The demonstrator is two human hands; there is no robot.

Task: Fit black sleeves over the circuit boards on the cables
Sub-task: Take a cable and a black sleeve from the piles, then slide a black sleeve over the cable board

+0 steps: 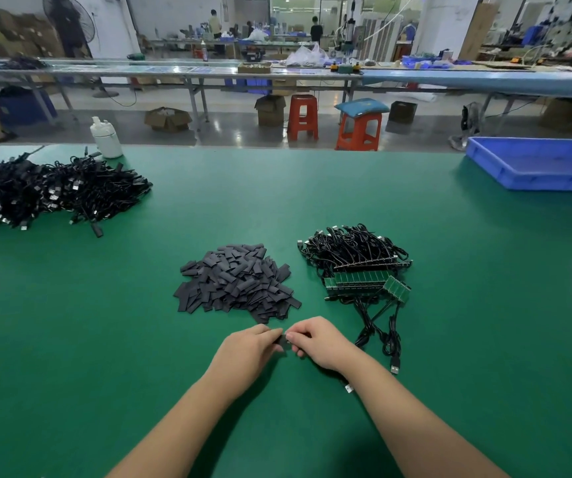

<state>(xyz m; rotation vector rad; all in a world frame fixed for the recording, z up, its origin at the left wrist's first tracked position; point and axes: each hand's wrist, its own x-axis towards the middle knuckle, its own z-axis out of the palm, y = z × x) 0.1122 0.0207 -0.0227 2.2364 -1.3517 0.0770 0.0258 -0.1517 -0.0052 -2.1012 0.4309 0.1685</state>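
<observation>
Green-surfaced bench: no legible writing, brand or label on any item.

Landmark: heap of flat black sleeves, mid-bench.
- Just right of the heap: bundle of black cables with green circuit boards, boards in a row along its near side; several cable tails trail toward the near edge, one ending in a silver USB plug.
- Just nearer than the heap: left hand and right hand, fingertips meeting, fingers of both pinching one small black sleeve piece; whether a board sits inside it cannot be told.
- Far left of the heap: large pile of black cables, running off the left edge; a white plastic bottle at the far edge behind it.
- Far right of the heap: shallow blue plastic tray at the far corner; contents not visible.
- Bare green surface lies between heap and pile, and beyond the heap to the far edge.
</observation>
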